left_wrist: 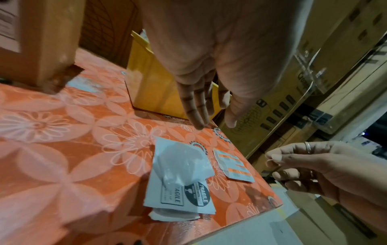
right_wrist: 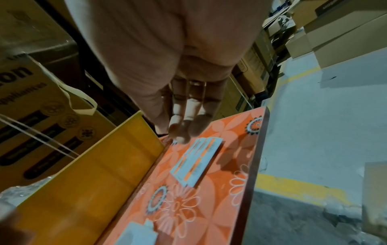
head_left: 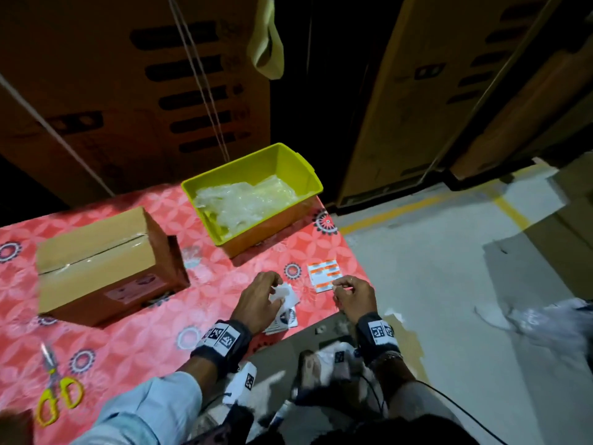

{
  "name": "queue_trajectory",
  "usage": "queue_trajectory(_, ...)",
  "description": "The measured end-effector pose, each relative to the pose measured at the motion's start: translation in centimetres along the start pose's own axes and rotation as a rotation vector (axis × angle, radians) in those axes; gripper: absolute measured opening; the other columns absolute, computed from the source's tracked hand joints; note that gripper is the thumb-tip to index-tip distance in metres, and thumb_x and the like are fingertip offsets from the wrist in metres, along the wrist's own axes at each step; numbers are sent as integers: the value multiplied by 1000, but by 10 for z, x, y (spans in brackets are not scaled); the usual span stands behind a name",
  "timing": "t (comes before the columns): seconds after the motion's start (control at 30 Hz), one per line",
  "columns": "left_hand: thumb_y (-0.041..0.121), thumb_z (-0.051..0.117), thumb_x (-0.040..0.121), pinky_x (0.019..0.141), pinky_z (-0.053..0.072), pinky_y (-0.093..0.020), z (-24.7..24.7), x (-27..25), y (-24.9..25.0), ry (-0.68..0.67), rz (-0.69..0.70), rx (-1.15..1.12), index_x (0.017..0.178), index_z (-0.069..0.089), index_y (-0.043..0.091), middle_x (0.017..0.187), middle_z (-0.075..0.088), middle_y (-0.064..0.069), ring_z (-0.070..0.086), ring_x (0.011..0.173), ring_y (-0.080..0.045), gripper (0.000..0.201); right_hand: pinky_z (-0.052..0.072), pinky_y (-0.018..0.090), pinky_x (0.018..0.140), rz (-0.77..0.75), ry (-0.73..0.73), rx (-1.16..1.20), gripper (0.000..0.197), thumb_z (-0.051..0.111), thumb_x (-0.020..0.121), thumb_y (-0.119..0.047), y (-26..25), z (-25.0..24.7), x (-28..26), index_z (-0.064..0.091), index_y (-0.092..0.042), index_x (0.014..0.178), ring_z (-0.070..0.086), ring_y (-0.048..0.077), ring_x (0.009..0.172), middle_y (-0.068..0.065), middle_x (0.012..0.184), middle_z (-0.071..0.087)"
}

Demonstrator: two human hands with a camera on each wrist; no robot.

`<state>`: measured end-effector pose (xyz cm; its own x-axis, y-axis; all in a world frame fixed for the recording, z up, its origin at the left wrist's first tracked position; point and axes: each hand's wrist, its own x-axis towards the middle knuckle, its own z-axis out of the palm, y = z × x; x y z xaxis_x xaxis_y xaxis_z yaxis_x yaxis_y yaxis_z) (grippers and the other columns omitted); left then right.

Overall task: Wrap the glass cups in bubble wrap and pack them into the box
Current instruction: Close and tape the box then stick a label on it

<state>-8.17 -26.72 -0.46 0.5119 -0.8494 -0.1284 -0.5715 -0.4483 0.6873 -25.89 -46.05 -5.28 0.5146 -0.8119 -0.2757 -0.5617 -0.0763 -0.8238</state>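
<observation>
The cardboard box (head_left: 106, 261) stands shut and taped across its top at the left of the table. Crumpled bubble wrap (head_left: 244, 200) lies in a green bin (head_left: 308, 175) behind my hands. I see no glass cups. My left hand (head_left: 276, 289) hovers over a small stack of white "FRAGILE" sticker sheets (left_wrist: 184, 190); its fingers (left_wrist: 196, 114) point down, fairly straight, holding nothing. My right hand (head_left: 337, 287) is beside an orange-and-white label sheet (head_left: 324, 276), thumb and forefinger pressed together (left_wrist: 270, 161), the other fingers curled. Nothing shows clearly between them.
Yellow-handled scissors (head_left: 57, 390) lie at the near left on the red flowered tablecloth (head_left: 128, 348). The table's right edge (right_wrist: 257, 165) runs just past the label sheet, with grey floor beyond. Tall cartons (head_left: 128, 91) stand behind the table.
</observation>
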Motion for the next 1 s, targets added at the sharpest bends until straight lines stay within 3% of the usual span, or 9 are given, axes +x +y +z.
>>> queue_trajectory(0.07,7,70,88,81,53,-44,19,18,9,-22,6,45,112,59,14,111,57,-6,60,97,-29,27,52,27,68,5,-4,-76,21,62,85,-8,7,-3,16,73,-26,79,66,17,74,-4,80,72)
queue_trajectory(0.13,8,70,91,79,52,-43,35,33,18,-37,-15,71,108,61,11,109,59,-9,61,94,-32,20,49,24,74,-2,-39,-167,19,61,86,-9,10,-4,28,74,-22,89,66,17,85,-4,92,70)
queue_trajectory(0.27,6,73,89,84,53,-39,66,60,32,-59,-46,42,105,68,11,109,61,-7,64,97,-28,18,57,37,88,-151,-116,-278,20,74,85,-5,26,3,44,77,-14,103,67,22,97,3,104,68)
queue_trajectory(0.33,7,72,89,89,52,-36,81,70,37,-79,-64,38,112,69,9,114,62,-10,63,102,-29,23,56,42,89,-207,-129,-310,25,76,80,-2,34,6,51,78,-11,103,66,27,98,7,104,68)
queue_trajectory(0.43,8,69,90,90,48,-37,100,79,42,-107,-69,69,118,69,3,118,60,-15,60,106,-34,27,56,40,87,-228,-148,-309,25,78,74,-1,39,8,57,79,-6,99,66,31,95,12,99,68)
queue_trajectory(0.67,-6,63,82,77,48,-33,119,90,42,-40,-64,136,98,75,8,106,62,-10,57,97,-29,24,48,32,81,-315,-180,-342,19,77,73,-1,43,12,61,78,-3,91,64,33,91,16,99,67)
queue_trajectory(0.87,-11,67,76,71,52,-37,121,96,39,-21,-99,130,90,74,8,99,63,-9,60,87,-29,25,49,35,82,-324,-203,-354,20,77,70,1,33,10,62,74,-5,89,62,33,95,12,99,67)
queue_trajectory(1.0,-12,68,73,65,42,-29,123,96,39,-24,-141,119,81,70,9,94,60,-7,58,80,-26,22,50,41,88,-296,-232,-362,20,76,73,0,30,16,60,72,-7,91,62,35,100,11,103,66)
